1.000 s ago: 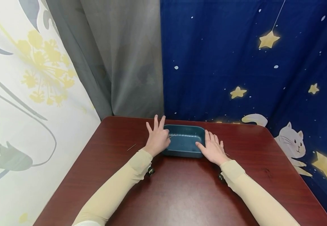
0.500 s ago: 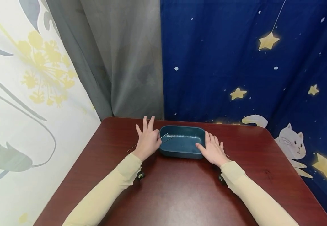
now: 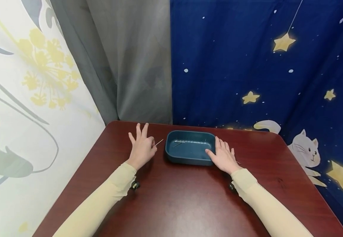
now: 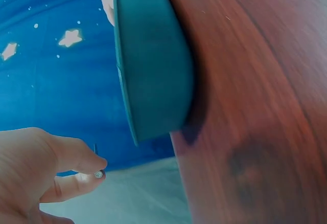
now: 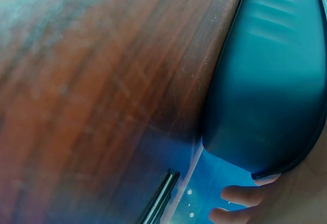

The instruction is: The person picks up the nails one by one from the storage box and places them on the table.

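Note:
My left hand (image 3: 142,151) pinches a thin metal rod (image 3: 159,142) between thumb and index finger, left of a dark teal plastic box (image 3: 189,161). Its other fingers are spread. In the left wrist view the rod's round shiny end (image 4: 98,174) shows at the fingertips. Over the box's right wall lies my right hand (image 3: 224,156), thumb inside the rim and fingers along the outside, holding it. Thin rods (image 3: 177,144) lie on the box floor. More thin rods (image 5: 159,199) lie on the table beside the right hand, mostly hidden by it in the head view.
The box stands on a reddish-brown wooden table (image 3: 183,197), near its far edge. A grey curtain (image 3: 142,65) and a blue star-patterned curtain (image 3: 219,65) hang behind. To the left is a white floral-patterned curtain (image 3: 11,131).
My left hand has drawn back leftward from over the box, carrying the pinched rod out past the left rim. The right hand and the box have stayed about where they were.

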Action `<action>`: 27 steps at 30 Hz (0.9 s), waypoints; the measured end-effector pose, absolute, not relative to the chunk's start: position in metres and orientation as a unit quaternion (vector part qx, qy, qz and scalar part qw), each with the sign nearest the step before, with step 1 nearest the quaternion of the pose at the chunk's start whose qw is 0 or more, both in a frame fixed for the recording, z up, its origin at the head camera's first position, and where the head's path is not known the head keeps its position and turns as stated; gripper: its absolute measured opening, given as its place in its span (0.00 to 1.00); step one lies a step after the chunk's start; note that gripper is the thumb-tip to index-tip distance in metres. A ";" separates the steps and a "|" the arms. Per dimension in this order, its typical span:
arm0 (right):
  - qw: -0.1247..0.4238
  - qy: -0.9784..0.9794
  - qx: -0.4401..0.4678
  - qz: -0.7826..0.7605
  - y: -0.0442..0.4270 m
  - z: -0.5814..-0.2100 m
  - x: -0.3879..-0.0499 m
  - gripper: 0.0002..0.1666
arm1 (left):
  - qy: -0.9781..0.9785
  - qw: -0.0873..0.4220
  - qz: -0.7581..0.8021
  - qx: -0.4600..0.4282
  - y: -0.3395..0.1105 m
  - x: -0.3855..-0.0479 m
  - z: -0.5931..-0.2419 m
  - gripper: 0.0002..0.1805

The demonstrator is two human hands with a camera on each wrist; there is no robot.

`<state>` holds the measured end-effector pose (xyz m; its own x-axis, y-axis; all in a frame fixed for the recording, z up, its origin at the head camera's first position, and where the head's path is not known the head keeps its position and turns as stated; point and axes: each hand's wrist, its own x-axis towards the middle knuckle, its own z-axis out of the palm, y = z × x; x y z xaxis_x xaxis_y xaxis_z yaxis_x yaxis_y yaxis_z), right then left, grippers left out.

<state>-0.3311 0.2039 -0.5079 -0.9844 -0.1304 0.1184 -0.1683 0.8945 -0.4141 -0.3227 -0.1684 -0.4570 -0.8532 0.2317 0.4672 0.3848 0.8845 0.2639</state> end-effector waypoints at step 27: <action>0.055 -0.973 0.074 0.214 0.202 -0.508 -0.330 0.55 | -0.974 0.140 -0.134 -0.120 -0.227 -0.320 -0.504 0.12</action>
<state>-0.3304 0.2020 -0.5081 -0.9831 -0.1201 0.1385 -0.1671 0.8978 -0.4075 -0.3201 -0.2268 -0.5045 -0.9321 0.1964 0.3045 0.2713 0.9353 0.2272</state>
